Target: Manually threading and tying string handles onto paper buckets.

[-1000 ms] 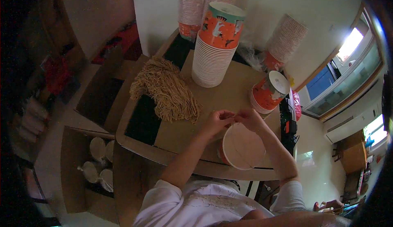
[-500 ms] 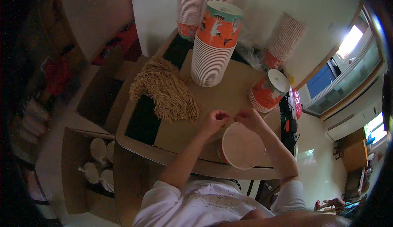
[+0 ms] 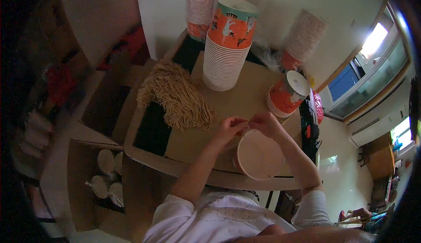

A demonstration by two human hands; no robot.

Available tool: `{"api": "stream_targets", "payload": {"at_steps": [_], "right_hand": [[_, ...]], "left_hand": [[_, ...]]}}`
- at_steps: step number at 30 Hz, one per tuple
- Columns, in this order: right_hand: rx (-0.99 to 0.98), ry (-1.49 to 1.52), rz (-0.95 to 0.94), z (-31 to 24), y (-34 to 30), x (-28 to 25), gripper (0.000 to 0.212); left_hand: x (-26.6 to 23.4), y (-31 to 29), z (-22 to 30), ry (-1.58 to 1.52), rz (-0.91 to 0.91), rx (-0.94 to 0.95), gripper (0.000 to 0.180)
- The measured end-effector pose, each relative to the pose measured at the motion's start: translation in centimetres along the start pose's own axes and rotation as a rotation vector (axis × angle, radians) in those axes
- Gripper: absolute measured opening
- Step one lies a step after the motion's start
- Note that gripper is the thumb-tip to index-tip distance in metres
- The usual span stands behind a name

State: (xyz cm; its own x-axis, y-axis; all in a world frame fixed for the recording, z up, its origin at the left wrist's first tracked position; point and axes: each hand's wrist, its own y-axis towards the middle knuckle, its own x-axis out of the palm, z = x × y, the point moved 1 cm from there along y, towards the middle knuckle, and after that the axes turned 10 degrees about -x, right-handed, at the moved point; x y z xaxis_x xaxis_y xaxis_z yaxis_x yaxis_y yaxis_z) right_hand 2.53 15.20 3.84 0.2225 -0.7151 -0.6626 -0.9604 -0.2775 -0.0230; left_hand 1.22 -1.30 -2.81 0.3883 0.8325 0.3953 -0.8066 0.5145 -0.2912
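Harsh white daylight is glaring through the wood-framed, glass-paned window (image 3: 375, 40) at upper right, and a smaller bright window (image 3: 404, 136) below is adding more. Light is glinting off the glossy pale floor (image 3: 337, 188). Deep shadow is filling the open brown cardboard box (image 3: 107, 100) at left, where grain is speckling the dark. The fisheye lens is curving the brown-edged desk (image 3: 175, 166), black vignetting is surrounding everything, and softness is blurring the bare hands (image 3: 266, 124).

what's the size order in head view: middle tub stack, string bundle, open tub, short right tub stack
1. Middle paper tub stack, tan string bundle: too close to rank
2. Open paper tub
3. Short tub stack
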Motion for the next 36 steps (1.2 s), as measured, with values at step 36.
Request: {"api": "stream_targets", "payload": {"at_steps": [36], "right_hand": [[-0.15,-0.141,0.063,-1.8,-0.9,0.2,0.011]], "left_hand": [[-0.3,-0.3,-1.0,0.167,0.151,0.158,0.019]]}}
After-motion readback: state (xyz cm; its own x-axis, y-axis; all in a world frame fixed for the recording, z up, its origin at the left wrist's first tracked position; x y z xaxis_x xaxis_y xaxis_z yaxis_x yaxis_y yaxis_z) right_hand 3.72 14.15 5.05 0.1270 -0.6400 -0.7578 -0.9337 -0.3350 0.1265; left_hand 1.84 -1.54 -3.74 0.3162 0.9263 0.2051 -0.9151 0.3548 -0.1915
